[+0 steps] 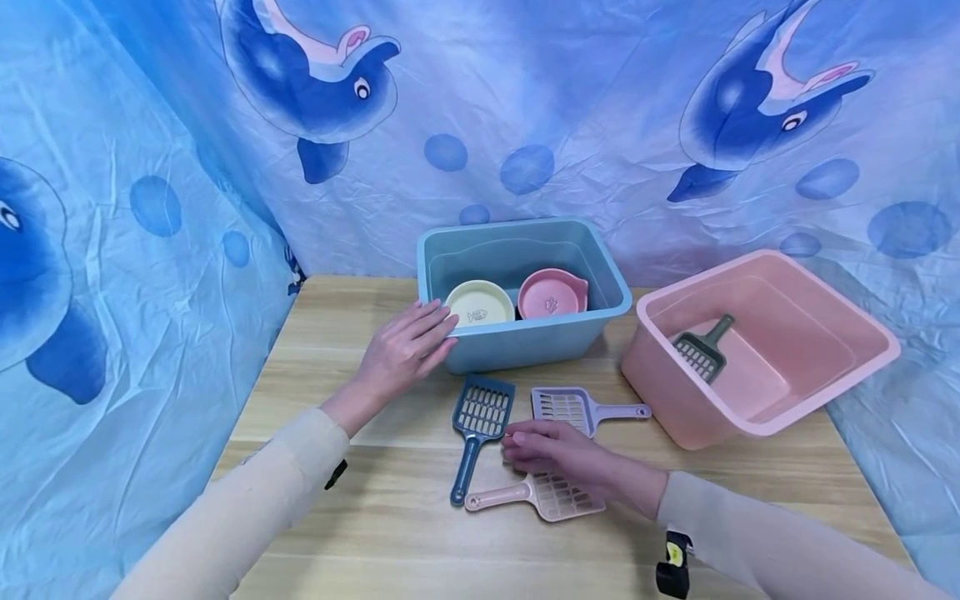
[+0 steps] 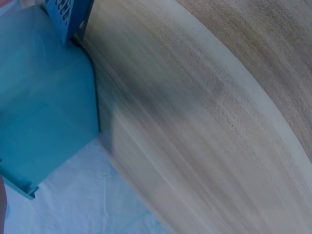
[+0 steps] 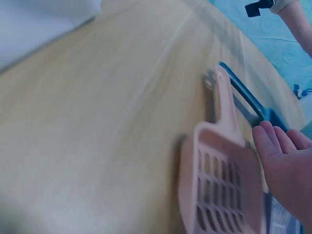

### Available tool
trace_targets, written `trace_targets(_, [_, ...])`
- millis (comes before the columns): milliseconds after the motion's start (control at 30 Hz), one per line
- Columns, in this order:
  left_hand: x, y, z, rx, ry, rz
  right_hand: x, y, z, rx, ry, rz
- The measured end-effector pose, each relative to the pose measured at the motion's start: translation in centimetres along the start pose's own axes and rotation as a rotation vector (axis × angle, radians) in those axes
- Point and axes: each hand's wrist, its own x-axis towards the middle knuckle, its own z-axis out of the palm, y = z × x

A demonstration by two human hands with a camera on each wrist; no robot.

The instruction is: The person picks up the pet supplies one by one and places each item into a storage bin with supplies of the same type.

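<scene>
My left hand (image 1: 408, 346) lies at the left front corner of a blue plastic bin (image 1: 540, 340), its extended fingers at the rim; whether they bear on it I cannot tell. Inside the bin are a cream round dish (image 1: 478, 298) and a pink dish (image 1: 551, 292). My right hand (image 1: 551, 450), fingers relaxed and holding nothing, is over the table among three slotted litter scoops: a dark blue one (image 1: 467, 468), a lilac one (image 1: 621, 411) and a pale pink one (image 1: 501, 496). The hand partly covers the pink and lilac scoops. In the right wrist view the pink scoop (image 3: 226, 114) shows beside the fingers.
A pink bin (image 1: 667, 396) stands at the right, with a dark green litter scoop (image 1: 718, 328) inside. The wooden table (image 1: 337, 517) is backed by a blue curtain (image 1: 600, 100) printed with dolphins. A black wrist strap (image 1: 673, 567) hangs near the right sleeve.
</scene>
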Motion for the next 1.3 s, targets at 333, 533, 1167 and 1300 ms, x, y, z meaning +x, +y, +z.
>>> trace_targets(333, [0.2,0.0,0.0,0.007,0.011,0.002,1.6,1.0,1.9,0.232,0.016,0.071])
trace_targets(533, [0.2,0.0,-0.1,0.01,0.013,0.001,2.0,0.7,2.8,0.266,0.015,0.119])
trace_targets(1167, [-0.1,0.0,0.1,0.011,0.029,0.007,4.0,2.5,6.2,0.367,0.122,0.081])
trace_targets(1300, [-0.1,0.1,0.1,0.006,0.029,0.004,4.3,2.8,6.5,0.363,0.142,0.07])
